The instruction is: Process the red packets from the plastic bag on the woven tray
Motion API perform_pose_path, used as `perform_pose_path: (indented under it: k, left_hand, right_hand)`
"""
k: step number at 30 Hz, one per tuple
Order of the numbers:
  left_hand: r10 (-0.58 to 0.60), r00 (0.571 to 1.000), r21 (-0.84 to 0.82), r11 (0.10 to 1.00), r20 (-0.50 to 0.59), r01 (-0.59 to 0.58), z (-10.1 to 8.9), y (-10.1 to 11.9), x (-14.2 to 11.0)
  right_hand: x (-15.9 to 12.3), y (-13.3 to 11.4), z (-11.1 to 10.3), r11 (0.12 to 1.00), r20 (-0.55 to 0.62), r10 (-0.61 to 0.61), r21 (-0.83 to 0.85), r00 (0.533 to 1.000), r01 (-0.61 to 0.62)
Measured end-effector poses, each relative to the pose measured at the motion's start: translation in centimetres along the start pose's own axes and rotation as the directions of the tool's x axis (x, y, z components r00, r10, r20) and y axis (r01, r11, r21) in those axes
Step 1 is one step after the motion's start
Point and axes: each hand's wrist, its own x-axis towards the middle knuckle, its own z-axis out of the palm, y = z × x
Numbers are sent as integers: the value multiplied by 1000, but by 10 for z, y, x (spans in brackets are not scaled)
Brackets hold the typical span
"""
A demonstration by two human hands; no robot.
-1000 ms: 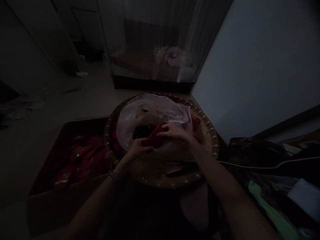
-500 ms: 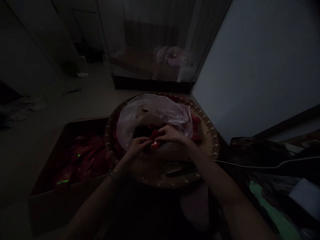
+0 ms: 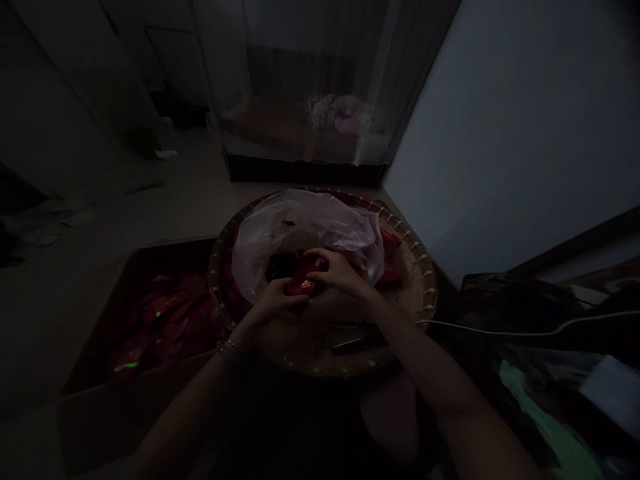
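Between my hands is a small red pouch [image 3: 303, 279] with a gold flower-like mark on its front. My left hand [image 3: 277, 297] grips its left and lower edge, thumb across the front. From the other side, my right hand [image 3: 337, 272] pinches the upper right with thumb and forefinger. Both hands are above the mouth of a crumpled clear plastic bag [image 3: 320, 212], with something dark inside it. The bag sits in a round woven bamboo tray [image 3: 425, 273]. More red pieces [image 3: 391, 257] lie beside the bag, too dim to tell apart.
At the left stands an open cardboard box [image 3: 90, 393] full of red pouches [image 3: 175, 313]. A dark, long tool [image 3: 353, 339] rests near the tray's front rim. A white cable [image 3: 490, 331] runs off to the right past piled cloth and bags. Behind is a netted bed [image 3: 305, 140].
The red pouch has turned so that its gold-marked front faces me more fully. My left hand has shifted to its lower edge, and my right fingers have spread along its top.
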Motion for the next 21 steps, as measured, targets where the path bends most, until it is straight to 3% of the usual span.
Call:
perform_pose_path:
  k: [9, 13, 17, 21]
  left_hand:
    - [58, 998, 93, 994, 33, -61, 2, -5, 2]
    - [92, 993, 137, 985, 73, -101, 2, -2, -1]
    - [-14, 988, 91, 996, 156, 0, 2, 2, -3]
    - [-75, 950, -27, 996, 302, 87, 2, 6, -5]
  right_hand:
    - [-2, -6, 12, 981, -8, 160, -112, 987, -160]
    - [-4, -5, 20, 993, -78, 115, 16, 990, -114]
    - [-9, 4, 16, 988, -103, 88, 138, 991, -73]
    - [-18, 19, 9, 986, -78, 70, 157, 995, -57]
